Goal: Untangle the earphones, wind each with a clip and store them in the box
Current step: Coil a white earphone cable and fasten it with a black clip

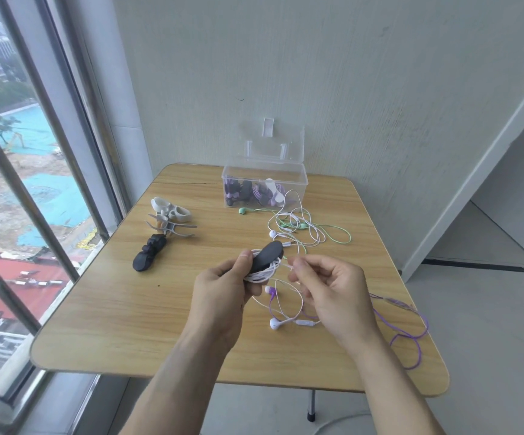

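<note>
My left hand holds the black clip tight with curled fingers so it stays put above the tabletop, and the white earphone cord is looped around it. My right hand pinches the loose end of that cord to pull it snug. The clear box waits open at the back, with wound earphones already inside.
</note>
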A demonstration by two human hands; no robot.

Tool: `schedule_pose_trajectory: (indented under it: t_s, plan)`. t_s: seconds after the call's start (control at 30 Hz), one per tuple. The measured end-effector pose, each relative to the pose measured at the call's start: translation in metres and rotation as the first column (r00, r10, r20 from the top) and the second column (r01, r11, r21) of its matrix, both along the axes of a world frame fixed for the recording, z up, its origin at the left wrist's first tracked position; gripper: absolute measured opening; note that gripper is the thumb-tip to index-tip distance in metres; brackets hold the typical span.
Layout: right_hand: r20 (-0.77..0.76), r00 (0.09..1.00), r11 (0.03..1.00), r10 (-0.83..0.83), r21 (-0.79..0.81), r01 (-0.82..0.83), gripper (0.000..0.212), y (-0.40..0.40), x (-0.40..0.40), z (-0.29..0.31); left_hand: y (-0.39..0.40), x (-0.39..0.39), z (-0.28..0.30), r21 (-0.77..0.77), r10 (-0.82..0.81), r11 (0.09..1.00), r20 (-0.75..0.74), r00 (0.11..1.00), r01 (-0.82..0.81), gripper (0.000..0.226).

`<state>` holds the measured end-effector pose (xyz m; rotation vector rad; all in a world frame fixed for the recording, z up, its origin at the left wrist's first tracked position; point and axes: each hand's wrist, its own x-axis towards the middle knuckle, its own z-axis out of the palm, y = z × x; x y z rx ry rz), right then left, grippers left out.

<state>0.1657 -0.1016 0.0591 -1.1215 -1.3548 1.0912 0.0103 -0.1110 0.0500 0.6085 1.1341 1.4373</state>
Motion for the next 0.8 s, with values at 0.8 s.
schedule_pose_trajectory:
  t_s: [0.8]
  plan:
    - [-0.002,1.0,0.993,0.026,-0.113,-0.026,0.01,-0.019,-0.048,-0.027,-0.002,0.024,-0.007,-0.071,0.221,0.975,0.304,0.927,-0.209,0.02]
